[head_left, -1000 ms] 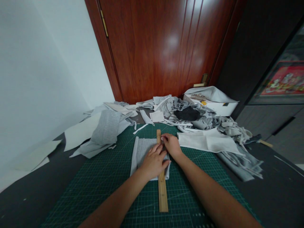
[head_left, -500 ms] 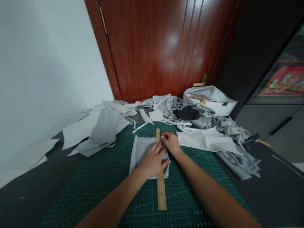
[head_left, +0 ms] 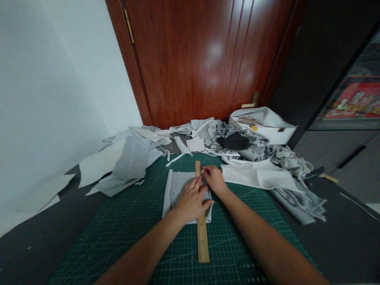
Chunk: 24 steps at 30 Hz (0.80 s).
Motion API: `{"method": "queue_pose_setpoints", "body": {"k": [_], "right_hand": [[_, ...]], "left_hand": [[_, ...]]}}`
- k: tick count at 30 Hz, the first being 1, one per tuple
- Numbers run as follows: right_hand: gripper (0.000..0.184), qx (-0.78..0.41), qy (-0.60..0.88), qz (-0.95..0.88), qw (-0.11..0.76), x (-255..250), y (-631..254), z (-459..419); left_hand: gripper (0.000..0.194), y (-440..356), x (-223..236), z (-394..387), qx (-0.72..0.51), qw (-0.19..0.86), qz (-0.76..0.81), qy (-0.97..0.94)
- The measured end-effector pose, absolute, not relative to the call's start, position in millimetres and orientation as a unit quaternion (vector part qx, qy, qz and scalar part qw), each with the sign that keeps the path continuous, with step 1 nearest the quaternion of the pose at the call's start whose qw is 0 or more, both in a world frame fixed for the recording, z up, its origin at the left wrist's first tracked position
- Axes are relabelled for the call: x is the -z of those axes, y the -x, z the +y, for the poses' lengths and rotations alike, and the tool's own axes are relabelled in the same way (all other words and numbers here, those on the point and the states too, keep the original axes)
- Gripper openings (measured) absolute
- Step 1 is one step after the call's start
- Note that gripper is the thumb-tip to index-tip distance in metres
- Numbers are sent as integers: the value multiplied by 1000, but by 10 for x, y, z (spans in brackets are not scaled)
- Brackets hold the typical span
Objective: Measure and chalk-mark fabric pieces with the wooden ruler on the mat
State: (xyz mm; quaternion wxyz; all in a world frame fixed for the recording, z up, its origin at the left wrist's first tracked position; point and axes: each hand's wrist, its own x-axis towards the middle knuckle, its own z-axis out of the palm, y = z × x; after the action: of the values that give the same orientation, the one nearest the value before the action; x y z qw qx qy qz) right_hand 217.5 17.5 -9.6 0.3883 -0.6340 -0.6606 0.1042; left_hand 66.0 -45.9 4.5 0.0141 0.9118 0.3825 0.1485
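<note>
A folded piece of grey fabric [head_left: 177,190] lies on the green cutting mat [head_left: 124,241], a wooden ruler [head_left: 203,241] laid lengthwise across its right part. My left hand [head_left: 192,200] rests flat over ruler and fabric, fingers spread and pressing down. Just right of the ruler's far half, my right hand [head_left: 214,179] is closed in a pinch. Between its fingertips shows a small white piece that looks like tailor's chalk [head_left: 203,171], close to the ruler's edge. The left hand hides part of the ruler and fabric.
Grey and white cloth pieces [head_left: 132,158] lie at the left. Behind the mat is a heap of scraps [head_left: 208,130] with a black cloth [head_left: 233,141]. A white folded cloth [head_left: 261,176] touches the mat's right side. A white box [head_left: 276,134] stands by the door [head_left: 190,59].
Almost nothing differs. The whole view has shifted very slightly; both hands, the ruler and the fabric keep their places relative to one another.
</note>
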Motion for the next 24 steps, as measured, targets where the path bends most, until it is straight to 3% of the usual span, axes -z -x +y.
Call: {"method": "queue_pose_setpoints", "body": {"k": [24], "right_hand": [[17,-114,637,-681,343,5,-2180,133]], "left_hand": [[44,-660,-100,-480,-148,1,388,-910]]}}
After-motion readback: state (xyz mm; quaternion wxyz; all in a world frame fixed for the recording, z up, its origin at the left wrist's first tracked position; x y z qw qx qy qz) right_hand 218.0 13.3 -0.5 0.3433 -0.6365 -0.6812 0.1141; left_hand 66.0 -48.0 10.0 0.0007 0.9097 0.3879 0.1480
